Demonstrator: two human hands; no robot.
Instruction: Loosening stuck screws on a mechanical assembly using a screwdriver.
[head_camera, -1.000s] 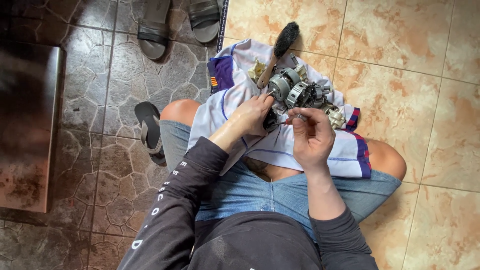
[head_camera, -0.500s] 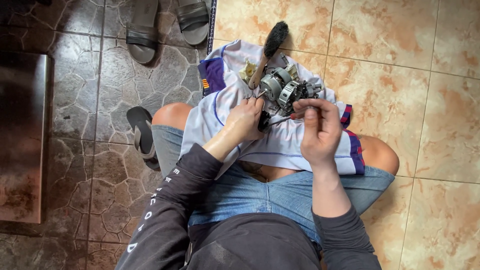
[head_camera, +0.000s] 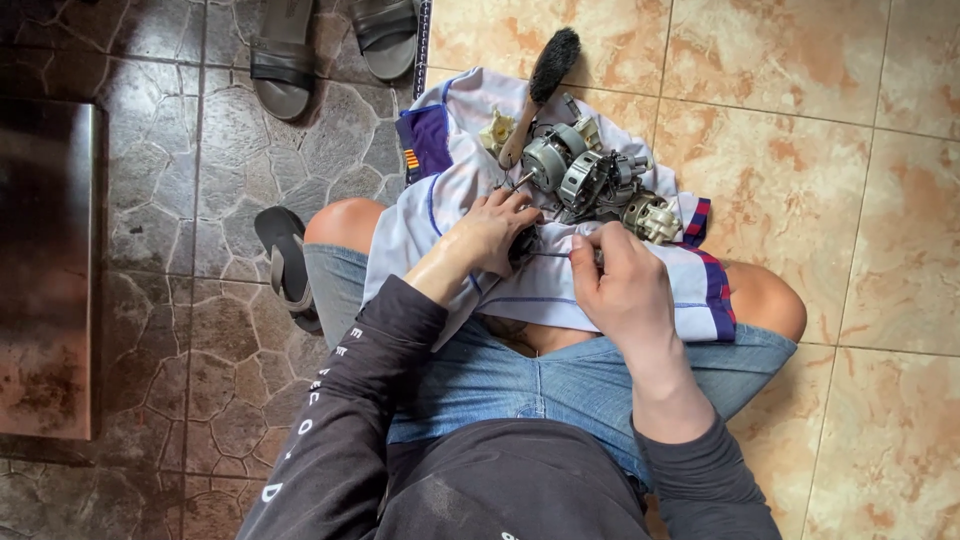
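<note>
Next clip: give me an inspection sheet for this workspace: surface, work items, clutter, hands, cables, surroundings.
Surface: white cloth with blue trim spread over the lap of a person sitting on a tiled floor.
Work items: small dark part between both hands; grey motor parts on the cloth.
Clutter: black-bristled brush lying on the cloth.
Hands: left hand and right hand on the dark part; grip unclear.
Cables: nothing seen.
Surroundings: sandals and a slipper on dark stone paving.
</note>
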